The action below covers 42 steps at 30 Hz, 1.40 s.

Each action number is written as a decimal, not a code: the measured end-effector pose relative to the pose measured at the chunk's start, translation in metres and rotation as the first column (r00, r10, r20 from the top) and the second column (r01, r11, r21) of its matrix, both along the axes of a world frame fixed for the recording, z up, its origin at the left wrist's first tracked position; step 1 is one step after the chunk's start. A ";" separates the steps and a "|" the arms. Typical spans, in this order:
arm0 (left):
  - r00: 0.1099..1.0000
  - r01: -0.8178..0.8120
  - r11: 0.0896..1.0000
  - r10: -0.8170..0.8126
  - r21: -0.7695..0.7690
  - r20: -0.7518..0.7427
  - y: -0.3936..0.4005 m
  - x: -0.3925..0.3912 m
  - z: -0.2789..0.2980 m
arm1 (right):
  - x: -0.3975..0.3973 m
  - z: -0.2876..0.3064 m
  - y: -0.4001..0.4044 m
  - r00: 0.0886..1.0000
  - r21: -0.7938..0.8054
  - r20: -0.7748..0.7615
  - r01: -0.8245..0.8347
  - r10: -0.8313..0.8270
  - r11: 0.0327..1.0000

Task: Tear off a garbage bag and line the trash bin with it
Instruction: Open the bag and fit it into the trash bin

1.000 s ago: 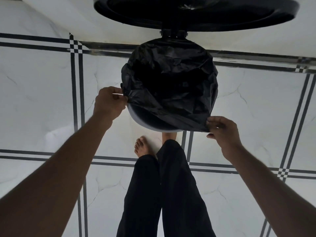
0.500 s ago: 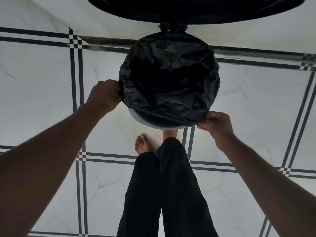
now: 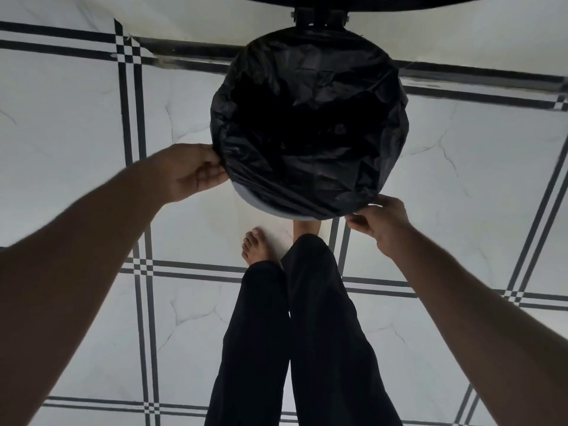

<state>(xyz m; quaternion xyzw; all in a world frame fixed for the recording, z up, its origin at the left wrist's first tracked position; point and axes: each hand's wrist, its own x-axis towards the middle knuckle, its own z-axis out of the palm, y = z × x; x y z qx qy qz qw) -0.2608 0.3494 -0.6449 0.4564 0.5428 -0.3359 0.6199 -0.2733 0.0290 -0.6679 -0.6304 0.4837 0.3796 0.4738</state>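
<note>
The black garbage bag (image 3: 310,118) already sits inside the trash bin (image 3: 264,207), its edge folded over the rim, while the left hand (image 3: 190,173) and right hand (image 3: 379,224) each pinch the overhang, seemingly only snugging it down.

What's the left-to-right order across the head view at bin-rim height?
Left hand gripping the bag's edge → black garbage bag stretched over the trash bin, whose pale wall shows below the bag → right hand pinching the bag's lower right edge.
</note>
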 end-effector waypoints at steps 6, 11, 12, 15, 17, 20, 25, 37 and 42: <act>0.864 -0.502 0.865 0.502 0.012 -0.039 -0.014 -0.015 0.007 | 0.002 0.004 -0.002 0.915 0.182 -0.229 0.377 -0.333 0.908; 0.875 -0.466 0.879 0.474 -0.098 0.094 -0.026 -0.034 0.017 | -0.004 0.006 -0.008 0.878 0.220 -0.250 0.461 -0.407 0.860; 0.930 -0.338 0.939 0.344 -0.066 0.131 -0.027 -0.036 0.016 | -0.003 0.006 -0.009 0.877 0.227 -0.244 0.466 -0.413 0.855; 0.983 0.061 0.984 -0.088 0.170 0.159 -0.026 -0.042 0.008 | 0.000 0.007 -0.011 0.875 0.257 -0.235 0.476 -0.423 0.841; 0.936 0.258 0.931 -0.307 0.259 0.171 -0.024 -0.045 0.004 | 0.001 0.006 -0.011 0.872 0.264 -0.214 0.485 -0.440 0.834; 0.794 0.512 0.765 -0.595 0.391 0.123 -0.018 -0.048 -0.005 | 0.002 0.004 -0.007 0.882 0.264 -0.160 0.471 -0.444 0.842; 0.609 0.556 0.401 -0.792 0.728 -0.029 -0.018 -0.044 -0.018 | 0.004 0.000 -0.004 0.863 0.247 0.014 0.487 -0.506 0.838; 0.961 -0.174 0.933 0.091 0.314 0.261 -0.035 -0.048 0.018 | 0.033 0.082 0.043 0.421 -0.496 0.638 -0.416 0.645 0.762; 0.931 0.047 0.936 -0.168 0.349 0.324 -0.026 -0.053 0.011 | 0.065 0.037 0.108 0.057 -0.573 0.334 -0.780 0.941 0.251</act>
